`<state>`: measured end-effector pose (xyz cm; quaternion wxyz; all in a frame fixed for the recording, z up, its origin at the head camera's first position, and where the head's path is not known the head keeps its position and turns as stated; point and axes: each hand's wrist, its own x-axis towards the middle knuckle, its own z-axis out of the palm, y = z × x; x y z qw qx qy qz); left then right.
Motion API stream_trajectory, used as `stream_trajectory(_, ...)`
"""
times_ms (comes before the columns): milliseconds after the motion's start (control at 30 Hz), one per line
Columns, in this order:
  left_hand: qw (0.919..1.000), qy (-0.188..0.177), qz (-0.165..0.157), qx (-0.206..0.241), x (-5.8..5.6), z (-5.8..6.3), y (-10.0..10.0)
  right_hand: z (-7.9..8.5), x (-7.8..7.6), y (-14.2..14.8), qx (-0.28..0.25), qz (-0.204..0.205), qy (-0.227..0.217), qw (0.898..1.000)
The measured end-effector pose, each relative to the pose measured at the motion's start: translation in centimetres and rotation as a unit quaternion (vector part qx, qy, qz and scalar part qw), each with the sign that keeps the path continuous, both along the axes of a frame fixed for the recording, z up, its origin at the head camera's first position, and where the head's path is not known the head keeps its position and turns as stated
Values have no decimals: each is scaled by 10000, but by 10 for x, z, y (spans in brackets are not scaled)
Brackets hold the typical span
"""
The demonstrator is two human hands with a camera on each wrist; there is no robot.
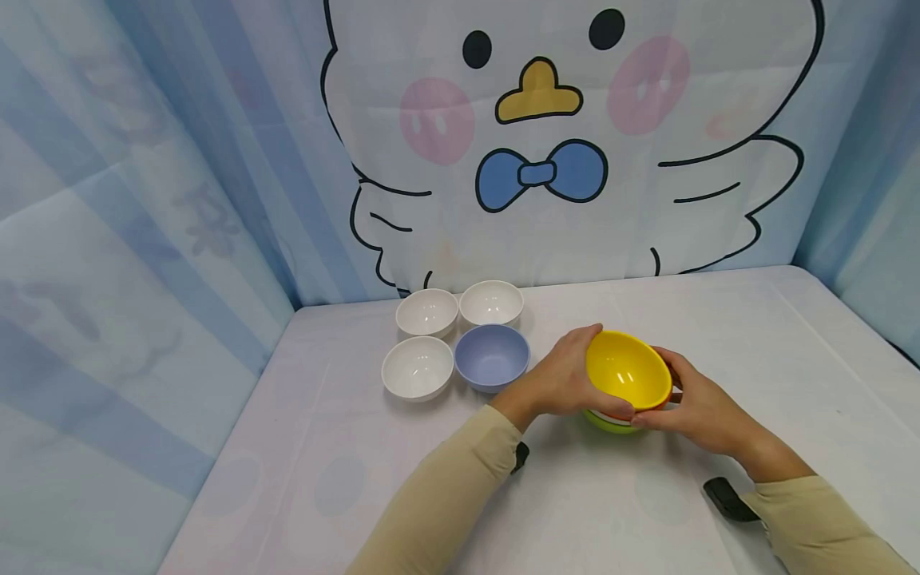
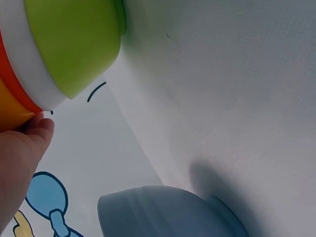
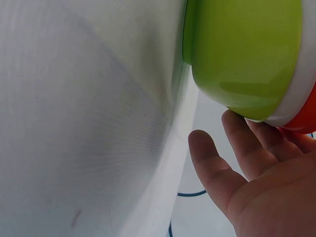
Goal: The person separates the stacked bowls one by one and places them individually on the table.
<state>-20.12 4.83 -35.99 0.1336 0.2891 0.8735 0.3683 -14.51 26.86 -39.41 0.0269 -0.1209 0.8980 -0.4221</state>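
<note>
A stack of nested bowls stands on the table between both hands. Its top is a yellow bowl (image 1: 628, 371); below come a red-orange bowl (image 2: 12, 81), a white bowl (image 2: 29, 59) and, lowest, a green bowl (image 2: 79, 44). My left hand (image 1: 561, 379) grips the yellow bowl's left side, thumb along the front and fingers toward the back. From the right, my right hand (image 1: 700, 411) holds the stack, with its thumb at the front near the left thumb. In the right wrist view, its fingers (image 3: 244, 140) reach round beside the green and white bowls.
Left of the stack, a blue-purple bowl (image 1: 492, 359) stands close to my left wrist. Grouped with it are three white bowls (image 1: 417, 369). The white-covered table (image 1: 323, 495) meets a cartoon-printed curtain (image 1: 446, 216) at the back. Black wrist pieces (image 1: 729, 499) show below the hands.
</note>
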Motion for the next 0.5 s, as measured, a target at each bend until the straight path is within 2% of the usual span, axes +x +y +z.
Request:
stream_trajectory(200,9998,187,-16,118,0,-2,-3,0,0,0,-6,-15,-38,10000)
stream_trajectory(500,9989,280,242,300,0,-3,-5,0,0,0,-3,-58,-160,9999)
